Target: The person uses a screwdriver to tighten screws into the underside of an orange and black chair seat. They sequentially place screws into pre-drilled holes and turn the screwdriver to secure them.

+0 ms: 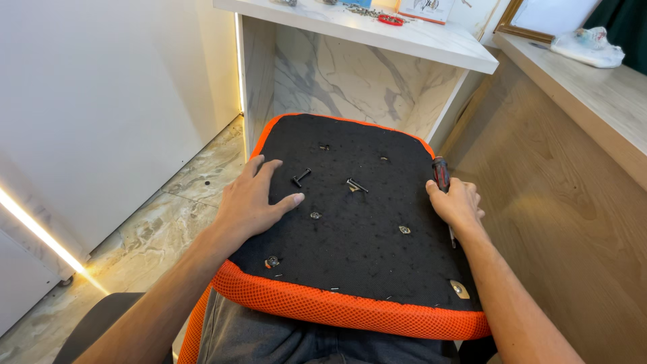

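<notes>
- An upturned seat pad (364, 222), black felt underside with an orange mesh rim, lies across the person's lap.
- The left hand (253, 202) rests flat on the felt at 9 o'clock, fingers spread apart.
- Two black bolts (301, 177) (356, 185) lie loose near the pad's centre, the first just beside the left fingertips.
- The right hand (460, 204) sits at the pad's 3 o'clock edge, fingers clamped on a screwdriver (441, 172) with a red and black handle; its shaft is mostly hidden under the hand.
- At 12 o'clock stands a marble-patterned bench (431, 42); the small items on it are cut off.
- At 2 o'clock a wooden counter (593, 87); marble floor (195, 182) at 9 o'clock.
</notes>
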